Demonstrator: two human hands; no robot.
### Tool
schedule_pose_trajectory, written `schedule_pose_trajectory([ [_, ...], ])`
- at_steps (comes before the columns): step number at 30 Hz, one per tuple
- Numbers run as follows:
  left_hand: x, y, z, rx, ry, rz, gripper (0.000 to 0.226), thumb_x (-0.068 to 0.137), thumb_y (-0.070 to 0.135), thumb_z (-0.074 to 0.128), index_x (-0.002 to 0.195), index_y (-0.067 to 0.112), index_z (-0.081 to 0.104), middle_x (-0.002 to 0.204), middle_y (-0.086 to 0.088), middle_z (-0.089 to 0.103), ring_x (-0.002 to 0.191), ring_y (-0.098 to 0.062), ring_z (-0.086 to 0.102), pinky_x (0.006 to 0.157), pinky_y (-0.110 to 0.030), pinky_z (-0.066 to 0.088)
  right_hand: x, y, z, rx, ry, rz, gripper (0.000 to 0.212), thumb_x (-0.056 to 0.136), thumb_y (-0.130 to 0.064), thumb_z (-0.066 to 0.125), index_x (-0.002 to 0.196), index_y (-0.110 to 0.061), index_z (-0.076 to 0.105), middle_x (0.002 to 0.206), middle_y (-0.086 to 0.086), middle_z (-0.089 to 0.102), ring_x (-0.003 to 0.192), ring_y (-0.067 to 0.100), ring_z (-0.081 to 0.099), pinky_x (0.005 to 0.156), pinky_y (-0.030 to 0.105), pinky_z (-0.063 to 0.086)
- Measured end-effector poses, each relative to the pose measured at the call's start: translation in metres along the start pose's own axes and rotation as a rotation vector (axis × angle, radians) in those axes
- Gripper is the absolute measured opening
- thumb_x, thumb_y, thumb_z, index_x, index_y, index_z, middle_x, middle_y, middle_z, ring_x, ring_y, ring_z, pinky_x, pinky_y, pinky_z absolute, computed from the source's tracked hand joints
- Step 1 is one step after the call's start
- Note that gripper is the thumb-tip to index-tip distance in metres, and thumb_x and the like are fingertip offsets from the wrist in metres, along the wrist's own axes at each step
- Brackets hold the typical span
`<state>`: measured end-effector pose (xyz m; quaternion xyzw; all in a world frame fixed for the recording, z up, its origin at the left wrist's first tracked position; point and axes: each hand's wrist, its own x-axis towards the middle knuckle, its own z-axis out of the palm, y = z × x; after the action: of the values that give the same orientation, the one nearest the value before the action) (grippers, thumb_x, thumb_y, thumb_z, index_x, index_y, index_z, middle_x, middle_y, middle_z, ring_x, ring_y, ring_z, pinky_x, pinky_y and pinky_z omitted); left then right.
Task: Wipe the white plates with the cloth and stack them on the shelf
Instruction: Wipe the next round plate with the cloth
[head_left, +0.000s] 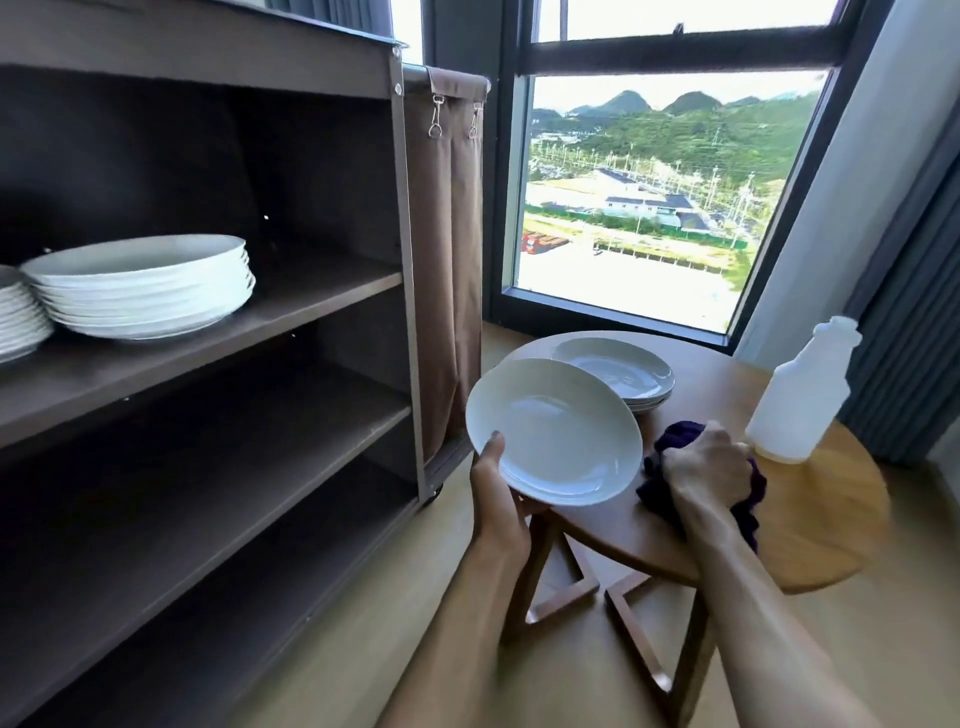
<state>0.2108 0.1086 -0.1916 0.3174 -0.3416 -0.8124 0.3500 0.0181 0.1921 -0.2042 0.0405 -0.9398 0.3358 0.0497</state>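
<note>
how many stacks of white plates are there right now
3, plus one single plate. Two stacks sit on the brown shelf: a full one and one cut off at the left edge. A short stack sits on the round wooden table. The left hand holds the single plate.

Materials and finishes

Held plate (558, 434) glossy white ceramic look, smooth; same for plates on table (618, 371) and shelf stack (143, 286), left of frame. Cloth (748, 499) dark purple, soft fuzzy fabric. Round table (810, 519) smooth wood, satin sheen. Shelf unit (208, 338) matt brown boards, brown fabric side bag (449, 234) with metal clips. Bottle (802, 397) translucent white plastic, matt
</note>
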Motion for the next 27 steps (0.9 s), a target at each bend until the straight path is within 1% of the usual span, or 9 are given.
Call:
schedule_pose_trajectory([
  [6,0.026,-0.022,-0.008,0.105,0.011,-0.037,0.052,0.104,0.060,0.034,0.131,0.026,0.063,0.121,-0.009,0.073,0.109,-0.030,0.069,0.076,-0.041,0.058,-0.008,-0.018,-0.010,0.619,0.180,0.066,0.034,0.084,-0.029,0.078,0.111,-0.009,0.071,0.109,0.014,0.074,0.103,0.033,0.068,0.095,0.040,0.053],
  [8,0.034,-0.026,-0.012,0.131,0.014,-0.041,0.053,0.103,0.061,0.034,0.133,0.027,0.061,0.122,-0.009,0.073,0.110,-0.030,0.069,0.079,-0.045,0.059,-0.009,-0.030,-0.029,0.798,0.286,0.018,0.031,0.086,-0.030,0.076,0.108,-0.010,0.070,0.104,0.006,0.073,0.096,0.023,0.068,0.091,0.030,0.052],
  [10,0.041,-0.026,-0.013,0.174,0.006,-0.023,0.051,0.104,0.060,0.033,0.134,0.029,0.060,0.124,-0.008,0.072,0.110,-0.028,0.069,0.083,-0.046,0.059,-0.009,-0.040,-0.050,0.889,0.269,-0.073,0.027,0.084,-0.034,0.076,0.105,-0.016,0.071,0.098,-0.001,0.072,0.092,0.015,0.068,0.087,0.025,0.054],
  [13,0.046,-0.028,-0.010,0.128,-0.076,-0.004,0.052,0.107,0.057,0.028,0.136,0.028,0.060,0.124,-0.008,0.072,0.114,-0.029,0.069,0.095,-0.052,0.057,-0.011,-0.048,-0.059,0.796,-0.018,-0.262,0.029,0.081,-0.038,0.082,0.104,-0.022,0.075,0.096,-0.005,0.074,0.089,0.008,0.069,0.082,0.025,0.056],
  [17,0.045,-0.032,-0.003,0.042,-0.180,-0.021,0.056,0.105,0.057,0.031,0.143,0.024,0.055,0.130,-0.012,0.070,0.119,-0.032,0.067,0.102,-0.052,0.054,-0.019,-0.042,-0.024,0.252,-0.358,-0.333,0.041,0.082,-0.042,0.081,0.116,-0.021,0.076,0.113,-0.001,0.070,0.102,0.018,0.064,0.098,0.033,0.051],
  [19,0.046,-0.035,-0.002,0.085,-0.183,-0.006,0.063,0.100,0.061,0.039,0.147,0.021,0.051,0.133,-0.015,0.067,0.120,-0.032,0.066,0.100,-0.050,0.056,-0.026,-0.035,0.002,-0.048,-0.337,-0.310,0.047,0.084,-0.045,0.076,0.127,-0.029,0.070,0.134,0.009,0.059,0.124,0.028,0.053,0.109,0.038,0.040],
  [20,0.047,-0.036,-0.001,0.105,-0.186,-0.002,0.068,0.096,0.064,0.043,0.148,0.020,0.050,0.133,-0.015,0.067,0.120,-0.032,0.067,0.098,-0.049,0.058,-0.029,-0.031,0.012,-0.074,-0.305,-0.289,0.049,0.086,-0.044,0.073,0.132,-0.030,0.066,0.140,0.015,0.051,0.129,0.034,0.048,0.112,0.040,0.036],
  [23,0.055,-0.036,-0.001,0.165,-0.168,0.038,0.083,0.080,0.071,0.056,0.149,0.025,0.049,0.138,-0.011,0.064,0.124,-0.030,0.064,0.102,-0.049,0.056,-0.039,-0.028,0.027,0.100,-0.149,-0.300,0.047,0.089,-0.031,0.071,0.133,-0.018,0.059,0.132,0.024,0.049,0.121,0.043,0.052,0.107,0.045,0.040],
  [27,0.060,-0.033,-0.001,0.165,-0.224,0.094,0.103,0.068,0.081,0.064,0.154,0.029,0.042,0.148,-0.009,0.055,0.134,-0.030,0.055,0.110,-0.053,0.048,-0.047,-0.052,0.031,0.336,0.028,-0.408,0.040,0.085,-0.017,0.069,0.125,-0.011,0.065,0.120,0.018,0.059,0.113,0.035,0.056,0.100,0.042,0.044],
])
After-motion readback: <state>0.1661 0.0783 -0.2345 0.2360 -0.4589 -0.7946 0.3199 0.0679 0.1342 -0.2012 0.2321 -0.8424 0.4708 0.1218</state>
